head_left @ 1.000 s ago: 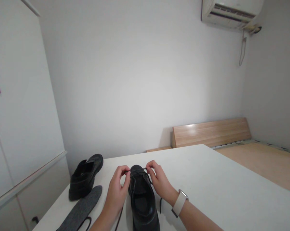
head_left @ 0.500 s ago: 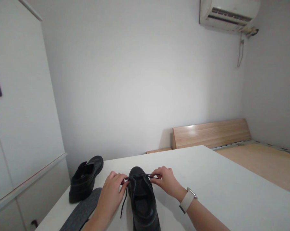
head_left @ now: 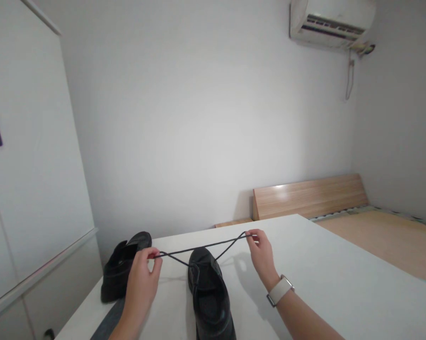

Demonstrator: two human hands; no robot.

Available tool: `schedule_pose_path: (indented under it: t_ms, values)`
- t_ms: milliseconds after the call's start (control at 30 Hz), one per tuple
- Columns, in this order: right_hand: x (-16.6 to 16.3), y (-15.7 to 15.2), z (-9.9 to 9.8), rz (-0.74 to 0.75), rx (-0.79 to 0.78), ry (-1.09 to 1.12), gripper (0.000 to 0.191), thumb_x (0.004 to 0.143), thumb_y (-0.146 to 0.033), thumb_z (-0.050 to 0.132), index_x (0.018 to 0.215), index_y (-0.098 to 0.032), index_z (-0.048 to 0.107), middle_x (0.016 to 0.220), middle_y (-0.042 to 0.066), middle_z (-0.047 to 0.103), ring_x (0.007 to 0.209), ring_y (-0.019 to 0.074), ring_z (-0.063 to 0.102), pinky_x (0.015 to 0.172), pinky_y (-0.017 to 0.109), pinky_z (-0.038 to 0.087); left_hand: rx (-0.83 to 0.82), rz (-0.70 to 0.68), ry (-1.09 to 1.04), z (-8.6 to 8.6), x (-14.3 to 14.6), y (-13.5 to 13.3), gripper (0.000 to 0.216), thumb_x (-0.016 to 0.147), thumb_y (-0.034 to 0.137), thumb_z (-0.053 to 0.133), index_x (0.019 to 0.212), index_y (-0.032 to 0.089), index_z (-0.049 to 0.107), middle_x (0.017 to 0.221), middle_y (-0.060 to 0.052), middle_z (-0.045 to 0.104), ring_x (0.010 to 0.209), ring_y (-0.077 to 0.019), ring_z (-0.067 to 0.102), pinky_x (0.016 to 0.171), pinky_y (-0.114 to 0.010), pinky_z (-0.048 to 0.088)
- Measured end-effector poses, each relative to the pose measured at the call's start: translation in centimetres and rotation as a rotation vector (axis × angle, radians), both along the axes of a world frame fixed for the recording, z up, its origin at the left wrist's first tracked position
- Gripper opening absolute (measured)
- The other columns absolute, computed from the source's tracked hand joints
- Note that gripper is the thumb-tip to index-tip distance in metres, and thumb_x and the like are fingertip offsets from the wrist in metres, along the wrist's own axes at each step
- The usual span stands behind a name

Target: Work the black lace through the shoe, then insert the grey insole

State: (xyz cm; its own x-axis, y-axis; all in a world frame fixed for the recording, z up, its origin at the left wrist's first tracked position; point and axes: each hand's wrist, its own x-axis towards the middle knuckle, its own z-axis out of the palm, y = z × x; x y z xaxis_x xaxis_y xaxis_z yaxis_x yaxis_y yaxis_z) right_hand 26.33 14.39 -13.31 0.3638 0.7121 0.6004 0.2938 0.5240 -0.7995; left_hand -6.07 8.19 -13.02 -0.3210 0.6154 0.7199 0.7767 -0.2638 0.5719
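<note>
A black shoe stands on the white table, its toe pointing away from me. Its black shoelace is drawn up above the toe, with one stretch running nearly straight between my hands and two lengths slanting down to the eyelets. My left hand, left of the shoe, pinches the lace between thumb and fingertips. On the right, my right hand pinches the lace a little higher up. A second black shoe rests at the table's left edge, partly behind my left hand.
A dark grey flat piece lies under my left forearm, mostly hidden. The white table reaches toward a bed with a wooden headboard at the right. A white cabinet stands close on the left.
My hands have moved apart and upward from beside the shoe, left hand leftward and right hand rightward. The lace has been pulled out into a long stretch between them.
</note>
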Motion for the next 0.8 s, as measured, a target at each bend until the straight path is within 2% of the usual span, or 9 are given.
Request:
schedule_pose_path:
  t_ms: [100,200,300,367,500,633,733,800]
  values:
    - [0.2,-0.3,0.3,-0.030,0.040,0.119,0.028,0.087,-0.046,0.052,0.088,-0.019,0.057,0.073,0.002,0.059,0.066,0.0196,0.057,0.057,0.031,0.046,0.055,-0.039,-0.240,0.2,0.0,-0.1,0.025,0.079,0.043,0.052,0.089,0.021,0.056,0.092,-0.008,0.067,0.085,-0.0254,0.066,0.077,-0.038,0.052]
    - [-0.3,-1.5,1.2,-0.026,0.114,0.194,0.026,0.090,-0.047,0.051,0.093,-0.020,0.053,0.071,-0.002,0.055,0.062,0.0162,0.056,0.053,0.028,0.046,0.123,-0.093,-0.347,1.3,1.1,-1.1,0.020,0.084,0.039,0.052,0.094,0.022,0.050,0.097,-0.007,0.069,0.073,-0.0190,0.067,0.069,-0.032,0.054]
    - [-1.1,-3.1,2.5,0.011,0.218,0.261,0.025,0.093,-0.046,0.050,0.096,-0.021,0.051,0.079,-0.001,0.056,0.058,0.0124,0.055,0.049,0.025,0.046,0.254,-0.135,-0.445,2.8,2.5,-2.4,0.016,0.087,0.034,0.053,0.094,0.023,0.043,0.090,-0.004,0.070,0.054,-0.0129,0.061,0.054,-0.026,0.051]
    - [-1.6,-4.1,3.5,0.059,0.288,0.314,0.023,0.094,-0.043,0.052,0.096,-0.020,0.052,0.088,0.001,0.059,0.055,0.0105,0.056,0.047,0.025,0.048,0.342,-0.185,-0.515,3.5,3.1,-3.1,0.019,0.090,0.034,0.054,0.096,0.024,0.040,0.087,-0.003,0.070,0.050,-0.0127,0.062,0.051,-0.026,0.053]
    - [-2.3,-5.4,5.0,0.187,0.371,0.437,0.020,0.097,-0.041,0.051,0.095,-0.022,0.048,0.091,0.003,0.067,0.057,0.0133,0.064,0.051,0.029,0.054,0.491,-0.261,-0.561,4.5,4.0,-4.0,0.026,0.091,0.037,0.057,0.102,0.024,0.037,0.084,-0.003,0.070,0.056,-0.0170,0.069,0.058,-0.033,0.059]
    - [-2.4,-6.2,6.3,0.228,0.453,0.539,0.016,0.098,-0.038,0.051,0.095,-0.023,0.046,0.083,0.001,0.071,0.064,0.0154,0.069,0.066,0.035,0.057,0.599,-0.280,-0.498,5.1,5.0,-4.7,0.024,0.092,0.036,0.058,0.100,0.022,0.041,0.087,-0.004,0.069,0.070,-0.0196,0.073,0.072,-0.037,0.060]
    - [-2.9,-7.3,7.1,0.229,0.511,0.509,0.013,0.098,-0.035,0.052,0.097,-0.022,0.054,0.089,0.002,0.070,0.077,0.0165,0.070,0.077,0.036,0.055,0.570,-0.305,-0.414,5.0,5.7,-5.0,0.020,0.092,0.035,0.059,0.100,0.020,0.048,0.092,-0.006,0.069,0.081,-0.0196,0.073,0.081,-0.036,0.058]
    - [-3.7,-8.2,7.5,0.312,0.450,0.417,0.017,0.099,-0.034,0.051,0.095,-0.020,0.059,0.090,0.003,0.069,0.080,0.0166,0.069,0.078,0.035,0.054,0.489,-0.339,-0.359,4.5,6.0,-5.0,0.020,0.093,0.034,0.058,0.105,0.019,0.053,0.097,-0.007,0.070,0.087,-0.0182,0.072,0.085,-0.031,0.057]
